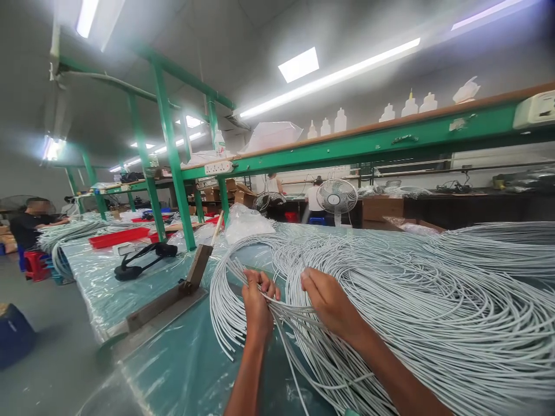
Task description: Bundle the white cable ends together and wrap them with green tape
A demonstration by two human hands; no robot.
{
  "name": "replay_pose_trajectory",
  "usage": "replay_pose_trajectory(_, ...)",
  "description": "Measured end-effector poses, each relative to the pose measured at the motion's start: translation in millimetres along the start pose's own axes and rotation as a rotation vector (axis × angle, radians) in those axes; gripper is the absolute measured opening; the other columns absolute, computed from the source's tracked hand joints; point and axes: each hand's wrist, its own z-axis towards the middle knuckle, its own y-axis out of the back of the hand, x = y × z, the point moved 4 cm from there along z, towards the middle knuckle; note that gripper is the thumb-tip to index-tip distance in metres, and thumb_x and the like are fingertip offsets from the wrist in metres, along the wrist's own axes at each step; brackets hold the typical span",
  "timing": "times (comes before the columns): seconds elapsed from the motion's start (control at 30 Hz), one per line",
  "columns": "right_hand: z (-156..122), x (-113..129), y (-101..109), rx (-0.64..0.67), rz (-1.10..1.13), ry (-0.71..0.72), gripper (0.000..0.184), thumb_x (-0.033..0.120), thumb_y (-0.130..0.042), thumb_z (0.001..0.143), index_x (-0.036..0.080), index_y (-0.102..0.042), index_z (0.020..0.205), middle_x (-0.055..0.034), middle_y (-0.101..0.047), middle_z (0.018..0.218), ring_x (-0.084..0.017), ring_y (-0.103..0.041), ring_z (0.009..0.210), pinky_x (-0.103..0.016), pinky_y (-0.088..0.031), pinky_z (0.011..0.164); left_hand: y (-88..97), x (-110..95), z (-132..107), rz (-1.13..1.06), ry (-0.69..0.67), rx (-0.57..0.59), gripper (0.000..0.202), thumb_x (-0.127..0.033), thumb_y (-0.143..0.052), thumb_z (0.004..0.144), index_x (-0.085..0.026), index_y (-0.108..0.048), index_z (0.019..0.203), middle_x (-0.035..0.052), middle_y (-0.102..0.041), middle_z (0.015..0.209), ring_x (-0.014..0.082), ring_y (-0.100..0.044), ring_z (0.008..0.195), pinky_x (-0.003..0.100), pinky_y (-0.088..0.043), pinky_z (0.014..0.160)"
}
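Note:
A large heap of grey-white cables [416, 306] lies in loose loops across the right of the table. My left hand [259, 297] is closed around a bundle of these cables, whose cut ends [232, 349] hang in a curve to its left. Just to the right, my right hand [327, 297] has its thumb and fingers pinched together above the heap. What sits between those fingertips is too small to make out. Several strands pass below the right hand and run down toward me.
A lever cutter [173, 297] with its arm raised stands left of the cables. Beyond it lie a black headset-like strap [145, 260] and a red tray [119, 237]. A green shelf frame [347, 141] crosses above the table. A person [32, 222] sits far left.

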Motion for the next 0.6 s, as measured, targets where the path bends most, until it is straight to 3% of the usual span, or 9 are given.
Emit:
replay_pose_trajectory(0.1,-4,7,-1,0.003,-0.017,-0.036,0.044,0.046,-0.022,0.103,0.02,-0.043,0.076,0.0009,-0.055,0.071,-0.014,-0.05,0.067,-0.026,-0.029,0.062,-0.3,-1,-1,-0.005,0.007,0.015,0.055,-0.069,-0.057,0.079,-0.02,-0.034,0.067,-0.0078,-0.027,0.052,0.0057,-0.022,0.037,0.019,-0.029,0.036)
replay_pose_trajectory(0.27,-8,15,-20,0.089,-0.304,0.005,0.048,0.037,-0.028,0.102,0.019,-0.06,0.07,-0.0022,-0.067,0.071,-0.016,-0.058,0.065,-0.029,-0.021,0.058,0.5,-3,-3,-0.013,0.006,0.007,0.059,-0.072,-0.057,0.076,-0.02,-0.031,0.065,-0.0079,-0.026,0.05,0.0058,-0.022,0.037,0.019,-0.026,0.035)
replay_pose_trajectory(0.4,-8,15,-25,0.076,-0.366,0.006,0.049,0.034,-0.03,0.101,0.018,-0.068,0.074,-0.0057,-0.071,0.075,-0.017,-0.06,0.065,-0.03,-0.017,0.057,-1.6,-4,-3,0.003,-0.004,0.01,0.063,-0.08,-0.054,0.068,-0.02,-0.034,0.066,-0.0083,-0.025,0.051,0.0058,-0.023,0.038,0.02,-0.026,0.036)
replay_pose_trajectory(0.53,-10,15,-23,0.145,-0.401,0.083,0.049,0.036,-0.035,0.098,0.018,-0.07,0.069,-0.0058,-0.069,0.067,-0.015,-0.057,0.059,-0.031,-0.014,0.056,0.7,-2,-2,0.109,-0.055,-0.016,0.06,-0.066,-0.067,0.072,-0.02,-0.031,0.061,-0.0084,-0.023,0.052,0.0051,-0.022,0.04,0.02,-0.022,0.035)
replay_pose_trajectory(0.6,-12,14,-22,0.189,-0.409,0.138,0.048,0.035,-0.037,0.097,0.017,-0.071,0.068,-0.0066,-0.069,0.066,-0.016,-0.057,0.059,-0.031,-0.014,0.056,5.8,-1,1,0.207,-0.112,-0.062,0.055,-0.058,-0.067,0.078,-0.02,-0.032,0.06,-0.0079,-0.026,0.052,0.0054,-0.026,0.041,0.021,-0.027,0.037)
